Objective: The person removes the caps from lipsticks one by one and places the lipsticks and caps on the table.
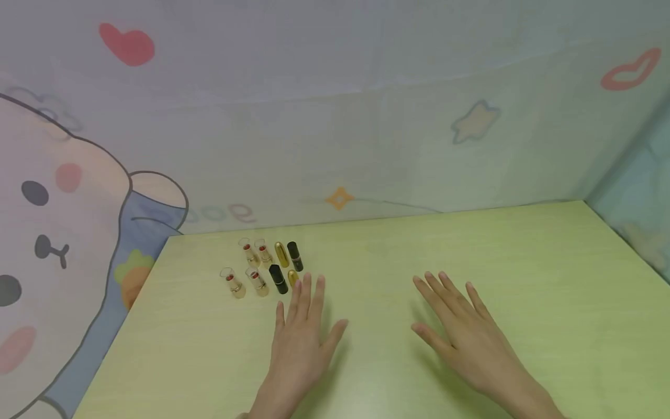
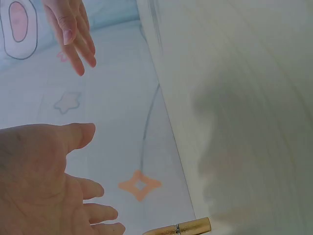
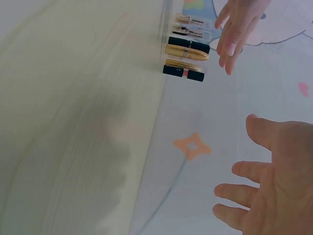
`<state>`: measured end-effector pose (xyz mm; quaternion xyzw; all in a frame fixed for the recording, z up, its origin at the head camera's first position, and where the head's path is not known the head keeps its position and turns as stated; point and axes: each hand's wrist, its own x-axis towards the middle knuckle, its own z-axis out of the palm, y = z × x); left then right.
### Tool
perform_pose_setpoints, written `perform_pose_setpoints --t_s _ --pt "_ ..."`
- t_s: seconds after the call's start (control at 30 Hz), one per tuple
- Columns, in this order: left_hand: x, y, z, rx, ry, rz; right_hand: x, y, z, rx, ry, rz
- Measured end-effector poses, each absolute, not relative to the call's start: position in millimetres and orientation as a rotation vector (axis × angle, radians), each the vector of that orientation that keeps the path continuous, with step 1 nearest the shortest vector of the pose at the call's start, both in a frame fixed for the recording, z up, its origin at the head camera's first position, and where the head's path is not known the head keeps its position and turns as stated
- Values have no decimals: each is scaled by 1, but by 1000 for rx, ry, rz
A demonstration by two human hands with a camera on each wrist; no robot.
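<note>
My left hand (image 1: 299, 349) is held over the table with straight, spread fingers, and nothing is in it. Its fingertips overlap the near gold lipstick tube (image 1: 293, 276) in the head view, hiding part of it. Beside that tube stands a black lipstick tube (image 1: 278, 279). Behind them are a second gold tube (image 1: 281, 255) and a second black tube (image 1: 295, 256). Several clear-capped lipsticks (image 1: 258, 283) with red tips fill the left end of both rows. Well to the right, my right hand (image 1: 466, 331) is also spread and holds nothing.
The pale yellow-green table (image 1: 377, 256) runs back to a cloth backdrop (image 1: 293, 145) printed with hearts, stars and a large cartoon animal (image 1: 89, 157) at the left. Another cloth panel (image 1: 644, 169) borders the right side.
</note>
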<state>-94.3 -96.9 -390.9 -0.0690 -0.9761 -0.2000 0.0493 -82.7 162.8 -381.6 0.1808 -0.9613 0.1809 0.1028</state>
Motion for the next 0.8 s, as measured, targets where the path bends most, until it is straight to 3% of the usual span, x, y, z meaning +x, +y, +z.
perform_pose_setpoints --t_s 0.8 --pt "-99 -102 -390 -188 -2800 -675 -93 157 -381 531 -2806 630"
